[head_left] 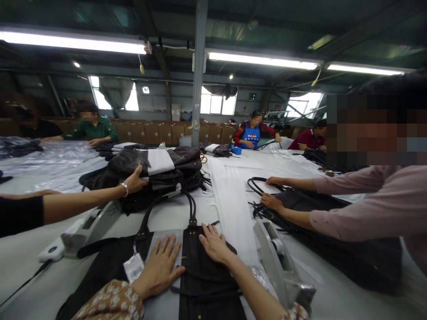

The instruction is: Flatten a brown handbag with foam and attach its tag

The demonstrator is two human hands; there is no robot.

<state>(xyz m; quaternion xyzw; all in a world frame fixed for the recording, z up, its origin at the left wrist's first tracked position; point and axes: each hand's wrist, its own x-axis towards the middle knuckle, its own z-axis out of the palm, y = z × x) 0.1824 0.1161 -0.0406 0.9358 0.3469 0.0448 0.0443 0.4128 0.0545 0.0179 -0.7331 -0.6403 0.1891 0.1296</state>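
A black handbag (208, 284) lies flat on the table in front of me, its two handles pointing away. Over its middle runs a strip of pale, translucent wrapping (163, 306). My left hand (160, 266) rests flat on that strip with fingers spread. On the bag's upper right part, just right of the handle base, my right hand (215, 244) lies with its fingers stretched out. A white tag (134, 266) hangs from the left handle, beside my left hand. Neither hand grips anything.
Grey tape dispensers (278, 253) stand on both sides. A co-worker's braceleted hand (135, 180) touches a stack of dark bags (180, 164) at the left. On the right, another person's hands (271, 200) handle a black bag. White sheets (230, 200) lie between; more people work behind.
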